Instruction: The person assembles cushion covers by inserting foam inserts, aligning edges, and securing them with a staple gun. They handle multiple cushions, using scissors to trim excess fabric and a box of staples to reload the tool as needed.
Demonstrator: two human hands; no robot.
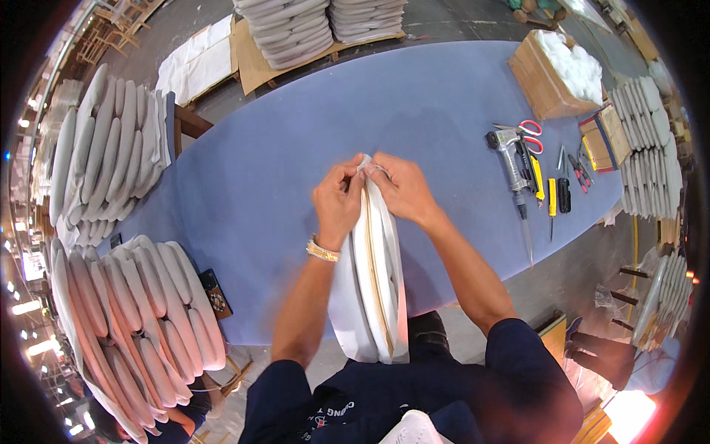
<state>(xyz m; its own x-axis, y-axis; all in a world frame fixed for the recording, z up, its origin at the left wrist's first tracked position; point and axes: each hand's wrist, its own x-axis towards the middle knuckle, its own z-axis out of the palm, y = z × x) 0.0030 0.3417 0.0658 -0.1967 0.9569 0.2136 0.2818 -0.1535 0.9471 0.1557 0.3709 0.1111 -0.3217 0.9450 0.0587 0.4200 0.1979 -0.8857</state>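
A pale seat cushion [381,274] stands on edge between my arms, running from the middle of the blue table down to my body. It has light grey and white fabric, and a thin tan strip shows along its length. At the cushion's far end, my left hand [339,194] pinches the fabric from the left side. My right hand [403,185] pinches the same tip from the right, its fingers close to those of the left. Whether something small lies between the fingertips is hidden.
On the blue table [259,163] lie a staple gun [510,159], red-handled scissors [531,132], a yellow cutter [538,179], a screwdriver [552,198] and pliers [578,177]. A carton [536,89] of white stuffing stands far right. Cushion stacks [140,311] flank the left edge.
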